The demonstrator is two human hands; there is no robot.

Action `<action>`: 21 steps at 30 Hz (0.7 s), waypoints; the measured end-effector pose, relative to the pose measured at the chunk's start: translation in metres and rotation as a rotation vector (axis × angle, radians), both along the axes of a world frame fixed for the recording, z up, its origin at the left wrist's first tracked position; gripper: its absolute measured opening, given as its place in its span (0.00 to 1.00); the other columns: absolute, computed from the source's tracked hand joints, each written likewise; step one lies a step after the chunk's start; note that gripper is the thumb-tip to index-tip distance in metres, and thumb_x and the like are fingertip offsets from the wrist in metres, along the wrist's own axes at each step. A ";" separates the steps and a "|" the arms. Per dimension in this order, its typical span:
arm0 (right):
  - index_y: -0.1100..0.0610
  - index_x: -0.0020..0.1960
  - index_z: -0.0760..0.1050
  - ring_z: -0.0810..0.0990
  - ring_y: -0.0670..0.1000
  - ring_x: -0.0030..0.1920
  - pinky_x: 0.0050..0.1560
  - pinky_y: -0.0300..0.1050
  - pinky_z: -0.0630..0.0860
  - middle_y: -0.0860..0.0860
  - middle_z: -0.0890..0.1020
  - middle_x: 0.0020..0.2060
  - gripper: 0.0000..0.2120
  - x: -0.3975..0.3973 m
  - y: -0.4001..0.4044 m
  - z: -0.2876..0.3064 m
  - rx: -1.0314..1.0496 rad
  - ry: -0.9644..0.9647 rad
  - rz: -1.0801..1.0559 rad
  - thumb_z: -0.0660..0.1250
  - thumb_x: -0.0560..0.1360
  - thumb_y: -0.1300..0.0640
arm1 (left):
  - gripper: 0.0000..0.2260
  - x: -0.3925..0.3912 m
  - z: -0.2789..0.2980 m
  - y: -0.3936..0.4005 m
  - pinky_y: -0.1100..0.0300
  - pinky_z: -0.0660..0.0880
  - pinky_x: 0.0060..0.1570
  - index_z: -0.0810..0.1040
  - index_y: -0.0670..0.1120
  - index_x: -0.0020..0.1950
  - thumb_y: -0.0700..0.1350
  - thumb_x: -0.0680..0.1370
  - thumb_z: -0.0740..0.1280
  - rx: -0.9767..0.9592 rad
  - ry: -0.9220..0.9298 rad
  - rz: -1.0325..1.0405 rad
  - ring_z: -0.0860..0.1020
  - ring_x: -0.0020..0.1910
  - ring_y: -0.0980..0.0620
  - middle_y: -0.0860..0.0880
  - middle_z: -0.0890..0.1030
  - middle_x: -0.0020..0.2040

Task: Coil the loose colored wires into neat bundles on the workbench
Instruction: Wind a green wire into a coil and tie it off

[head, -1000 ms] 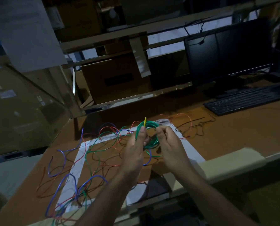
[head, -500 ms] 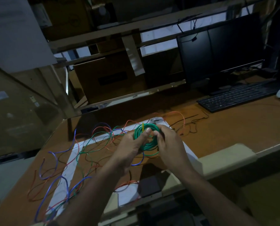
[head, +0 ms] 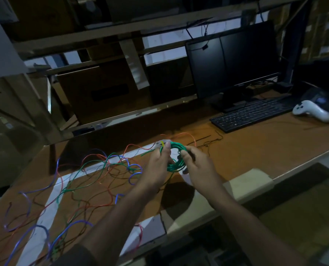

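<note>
While loose blue wires [head: 35, 189], red wires [head: 94, 205] and a trailing green wire [head: 77, 184] sprawl over the left of the bench [head: 255, 150], crossing a white sheet [head: 44, 223], one bundle is close to done. Just right of the tangle, the left hand [head: 158, 169] holds the near-left side of the green coil [head: 174, 157] above the bench, thumb up against its top, where a small yellow bit [head: 162, 144] shows; I cannot tell whether that is a tie or a wire end. Opposite, the right hand [head: 200, 167] pinches the coil's right side, fingers curled round the strands. Several tight loops are wound, and a green tail runs left from the coil into the tangle, so I judge the step to be winding the last of the green length. The next move likely calls for one hand to keep the loops clamped while the other feeds the tail round without snagging the red and blue. Farther right stand a monitor [head: 234, 64], a keyboard [head: 253, 115] and a white controller [head: 313, 113].
</note>
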State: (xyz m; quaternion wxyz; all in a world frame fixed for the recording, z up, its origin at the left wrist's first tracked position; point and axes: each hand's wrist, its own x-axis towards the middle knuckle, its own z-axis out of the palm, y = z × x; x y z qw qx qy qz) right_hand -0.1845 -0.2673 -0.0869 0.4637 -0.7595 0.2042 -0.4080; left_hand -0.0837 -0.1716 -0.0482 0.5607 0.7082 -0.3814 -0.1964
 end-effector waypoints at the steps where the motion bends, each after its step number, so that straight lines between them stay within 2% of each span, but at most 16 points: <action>1: 0.49 0.62 0.77 0.81 0.45 0.50 0.48 0.53 0.83 0.45 0.82 0.50 0.13 -0.003 -0.008 -0.001 0.000 0.012 -0.014 0.57 0.85 0.47 | 0.27 0.004 -0.004 -0.003 0.57 0.72 0.51 0.76 0.49 0.66 0.66 0.81 0.52 0.009 0.019 -0.014 0.78 0.53 0.52 0.50 0.79 0.49; 3: 0.50 0.61 0.78 0.81 0.47 0.50 0.48 0.52 0.83 0.46 0.81 0.50 0.13 -0.009 -0.028 -0.002 0.005 0.039 -0.113 0.58 0.85 0.47 | 0.27 0.010 -0.012 -0.006 0.50 0.73 0.59 0.76 0.50 0.64 0.69 0.79 0.54 0.001 0.120 0.022 0.78 0.55 0.50 0.50 0.80 0.49; 6: 0.51 0.60 0.79 0.81 0.47 0.51 0.51 0.51 0.83 0.48 0.81 0.53 0.09 -0.017 -0.060 -0.004 -0.003 0.098 -0.271 0.63 0.84 0.54 | 0.21 0.019 -0.021 -0.010 0.46 0.72 0.63 0.78 0.50 0.56 0.64 0.83 0.56 -0.069 0.206 0.102 0.79 0.57 0.47 0.48 0.83 0.50; 8: 0.54 0.60 0.81 0.81 0.48 0.51 0.52 0.50 0.82 0.50 0.83 0.55 0.09 -0.016 -0.077 -0.002 -0.044 0.188 -0.290 0.65 0.83 0.58 | 0.23 0.024 -0.025 -0.012 0.42 0.74 0.66 0.80 0.48 0.58 0.65 0.82 0.57 -0.100 0.215 0.117 0.81 0.59 0.43 0.42 0.85 0.55; 11: 0.57 0.61 0.82 0.82 0.51 0.55 0.56 0.50 0.82 0.52 0.84 0.57 0.11 0.001 -0.097 0.001 -0.147 0.343 -0.275 0.66 0.81 0.61 | 0.28 0.029 -0.029 -0.014 0.40 0.74 0.65 0.80 0.44 0.60 0.67 0.82 0.58 -0.133 0.202 0.108 0.80 0.61 0.37 0.37 0.83 0.57; 13: 0.56 0.60 0.83 0.83 0.51 0.52 0.53 0.50 0.83 0.52 0.85 0.55 0.11 0.018 -0.107 0.002 -0.234 0.454 -0.286 0.67 0.81 0.61 | 0.26 0.030 -0.031 -0.016 0.45 0.75 0.60 0.80 0.46 0.58 0.67 0.82 0.57 -0.124 0.194 0.107 0.81 0.58 0.39 0.40 0.84 0.55; 16: 0.53 0.53 0.84 0.83 0.50 0.43 0.45 0.52 0.84 0.51 0.85 0.45 0.09 0.039 -0.114 0.001 -0.319 0.554 -0.271 0.67 0.79 0.63 | 0.19 0.030 -0.035 -0.018 0.53 0.75 0.53 0.78 0.51 0.51 0.63 0.83 0.56 -0.116 0.182 0.105 0.81 0.53 0.49 0.46 0.84 0.52; 18: 0.52 0.49 0.84 0.82 0.50 0.41 0.43 0.52 0.84 0.49 0.84 0.42 0.10 0.049 -0.116 -0.001 -0.369 0.598 -0.218 0.67 0.79 0.65 | 0.20 0.031 -0.038 -0.019 0.47 0.76 0.59 0.79 0.51 0.52 0.66 0.82 0.58 -0.135 0.193 0.115 0.81 0.56 0.46 0.43 0.85 0.54; 21: 0.50 0.47 0.83 0.80 0.48 0.48 0.47 0.49 0.81 0.48 0.84 0.44 0.07 0.058 -0.121 -0.007 -0.441 0.638 -0.181 0.71 0.77 0.61 | 0.25 0.029 -0.042 -0.020 0.46 0.74 0.64 0.79 0.51 0.60 0.70 0.79 0.59 -0.146 0.235 0.098 0.81 0.61 0.47 0.45 0.84 0.58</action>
